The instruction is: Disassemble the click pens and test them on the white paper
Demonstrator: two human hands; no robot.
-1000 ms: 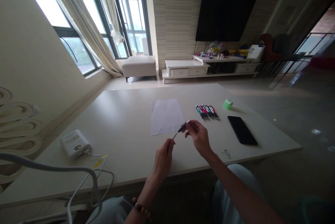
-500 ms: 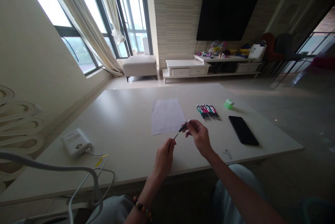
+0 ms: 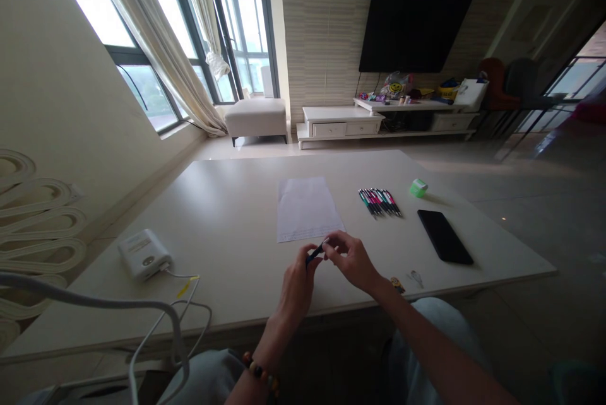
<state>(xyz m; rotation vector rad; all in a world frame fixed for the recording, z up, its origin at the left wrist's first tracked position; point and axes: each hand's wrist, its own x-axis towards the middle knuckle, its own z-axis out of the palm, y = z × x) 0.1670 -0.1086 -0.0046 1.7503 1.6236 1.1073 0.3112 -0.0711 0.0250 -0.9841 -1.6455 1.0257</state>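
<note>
Just above the near edge of the table, both hands meet at a short dark pen barrel [image 3: 314,254]. My left hand [image 3: 296,285] pinches its lower end between thumb and fingers. At the upper end, the fingertips of my right hand [image 3: 353,260] close on the barrel's tip. The thin refill does not show now; it may be inside the barrel or behind the fingers. Beyond the hands lies a sheet of white paper [image 3: 307,206] with lines of writing along its near edge. Several pens [image 3: 379,202] in green, red and black lie side by side to the right.
A black phone [image 3: 444,236] and a small green box [image 3: 418,188] lie at the right. Near the front edge are a small clear item [image 3: 416,278] and a small colourful figure [image 3: 397,285]. A white power bank [image 3: 144,255] with a cable [image 3: 177,275] occupies the left.
My hands have come together. The thin refill that showed between them is out of sight, and the dark barrel now reaches my left fingers. My right hand has moved down and left.
</note>
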